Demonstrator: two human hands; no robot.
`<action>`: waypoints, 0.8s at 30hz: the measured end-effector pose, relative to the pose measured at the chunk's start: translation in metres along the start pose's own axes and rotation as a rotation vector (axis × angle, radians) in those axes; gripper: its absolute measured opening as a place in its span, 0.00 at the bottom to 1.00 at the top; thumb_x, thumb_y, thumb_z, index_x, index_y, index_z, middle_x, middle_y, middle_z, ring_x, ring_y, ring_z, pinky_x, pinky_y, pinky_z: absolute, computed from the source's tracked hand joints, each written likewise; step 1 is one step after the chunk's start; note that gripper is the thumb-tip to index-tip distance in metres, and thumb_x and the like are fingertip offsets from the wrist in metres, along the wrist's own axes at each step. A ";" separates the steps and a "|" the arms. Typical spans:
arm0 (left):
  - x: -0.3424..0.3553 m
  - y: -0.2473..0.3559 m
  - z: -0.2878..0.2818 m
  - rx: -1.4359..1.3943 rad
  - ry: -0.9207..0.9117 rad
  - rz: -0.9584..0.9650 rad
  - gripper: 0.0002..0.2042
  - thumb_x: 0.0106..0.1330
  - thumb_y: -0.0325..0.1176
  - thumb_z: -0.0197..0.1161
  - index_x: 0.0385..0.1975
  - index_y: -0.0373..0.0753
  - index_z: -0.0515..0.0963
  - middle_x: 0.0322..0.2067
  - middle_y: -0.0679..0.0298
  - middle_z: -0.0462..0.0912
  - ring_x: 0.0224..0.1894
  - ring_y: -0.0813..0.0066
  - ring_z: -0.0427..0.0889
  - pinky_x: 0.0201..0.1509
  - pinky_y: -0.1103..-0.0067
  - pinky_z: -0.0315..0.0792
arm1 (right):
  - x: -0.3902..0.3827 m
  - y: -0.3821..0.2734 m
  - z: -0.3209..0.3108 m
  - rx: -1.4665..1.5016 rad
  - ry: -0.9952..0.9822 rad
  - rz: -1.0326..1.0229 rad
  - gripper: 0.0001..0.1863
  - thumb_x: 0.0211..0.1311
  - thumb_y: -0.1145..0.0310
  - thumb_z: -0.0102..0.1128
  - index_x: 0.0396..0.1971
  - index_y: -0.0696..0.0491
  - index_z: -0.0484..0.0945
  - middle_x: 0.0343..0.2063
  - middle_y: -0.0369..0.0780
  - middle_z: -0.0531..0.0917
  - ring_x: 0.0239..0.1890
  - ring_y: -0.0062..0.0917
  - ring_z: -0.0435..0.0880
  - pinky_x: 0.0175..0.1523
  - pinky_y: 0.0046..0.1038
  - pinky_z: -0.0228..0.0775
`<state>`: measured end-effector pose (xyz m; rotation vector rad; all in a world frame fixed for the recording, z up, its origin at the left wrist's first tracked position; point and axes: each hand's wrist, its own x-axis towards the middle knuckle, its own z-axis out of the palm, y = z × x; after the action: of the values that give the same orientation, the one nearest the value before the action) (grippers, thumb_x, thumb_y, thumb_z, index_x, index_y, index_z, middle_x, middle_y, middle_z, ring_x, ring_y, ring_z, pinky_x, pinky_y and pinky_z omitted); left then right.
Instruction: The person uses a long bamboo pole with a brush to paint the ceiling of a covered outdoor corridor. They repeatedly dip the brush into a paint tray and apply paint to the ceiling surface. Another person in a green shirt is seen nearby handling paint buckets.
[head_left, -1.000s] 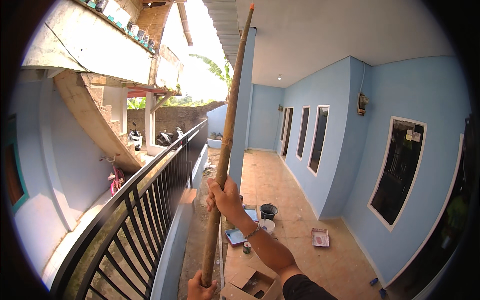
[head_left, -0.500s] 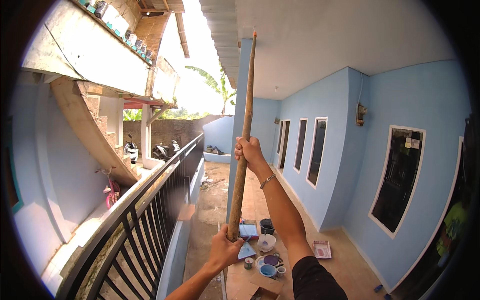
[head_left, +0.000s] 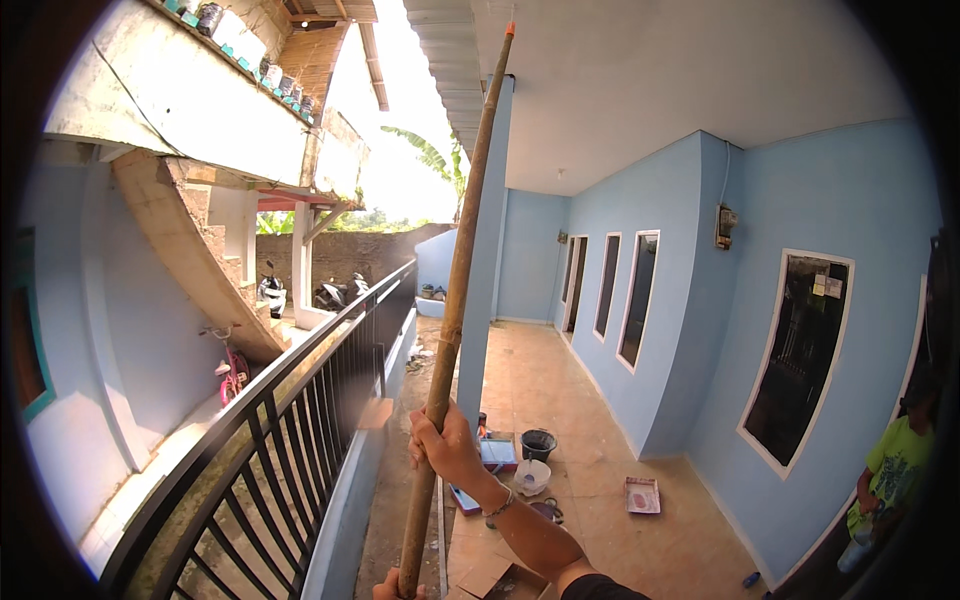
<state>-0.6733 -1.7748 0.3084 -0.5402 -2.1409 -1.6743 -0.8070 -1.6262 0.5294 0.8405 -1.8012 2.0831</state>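
Holding a bamboo pole (head_left: 456,300) aslant before a blue pillar (head_left: 487,240), my right hand (head_left: 450,445) closed around its lower half, my left hand (head_left: 396,586) wrapped about its lower end, orange tip (head_left: 510,29) raised toward the ceiling (head_left: 690,70).

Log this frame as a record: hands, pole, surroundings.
right hand: wrapped around long brown bamboo pole, upper grip
left hand: closed around its lower part, partly cut off by frame edge
pole: raised, leaning, orange tip toward white ceiling; contact unclear
left side: black metal railing
right side: light-blue painted wall; person in lime-green shirt
floor: round black bucket, round white tub, open brown cardboard box
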 end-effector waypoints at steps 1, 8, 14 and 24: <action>-0.015 0.003 -0.004 0.001 0.012 -0.022 0.13 0.64 0.34 0.70 0.30 0.39 0.69 0.15 0.60 0.67 0.17 0.67 0.66 0.23 0.67 0.64 | -0.016 0.002 0.009 0.001 -0.002 0.006 0.09 0.74 0.70 0.54 0.40 0.56 0.63 0.21 0.34 0.70 0.17 0.18 0.73 0.23 0.29 0.74; -0.027 0.015 -0.008 0.044 0.039 -0.029 0.13 0.65 0.37 0.69 0.31 0.39 0.70 0.15 0.57 0.69 0.16 0.63 0.67 0.23 0.65 0.65 | -0.033 -0.003 0.022 -0.008 0.034 0.032 0.08 0.75 0.71 0.53 0.39 0.56 0.63 0.19 0.33 0.69 0.16 0.17 0.72 0.24 0.28 0.74; 0.059 0.040 -0.005 -0.080 -0.023 -0.001 0.11 0.62 0.29 0.69 0.33 0.37 0.70 0.17 0.61 0.68 0.20 0.72 0.67 0.25 0.69 0.67 | 0.067 -0.039 -0.011 -0.008 0.111 -0.049 0.08 0.69 0.71 0.55 0.38 0.56 0.67 0.22 0.34 0.70 0.17 0.17 0.72 0.22 0.27 0.73; 0.059 -0.030 0.009 -0.121 -0.085 0.004 0.12 0.65 0.31 0.70 0.34 0.37 0.70 0.17 0.57 0.71 0.20 0.70 0.68 0.25 0.69 0.68 | 0.047 0.025 -0.015 -0.030 0.115 0.001 0.08 0.73 0.71 0.55 0.39 0.55 0.65 0.21 0.33 0.70 0.15 0.16 0.72 0.21 0.26 0.72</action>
<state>-0.7393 -1.7683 0.3116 -0.6615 -2.1048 -1.8175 -0.8615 -1.6244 0.5352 0.6962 -1.7690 2.0551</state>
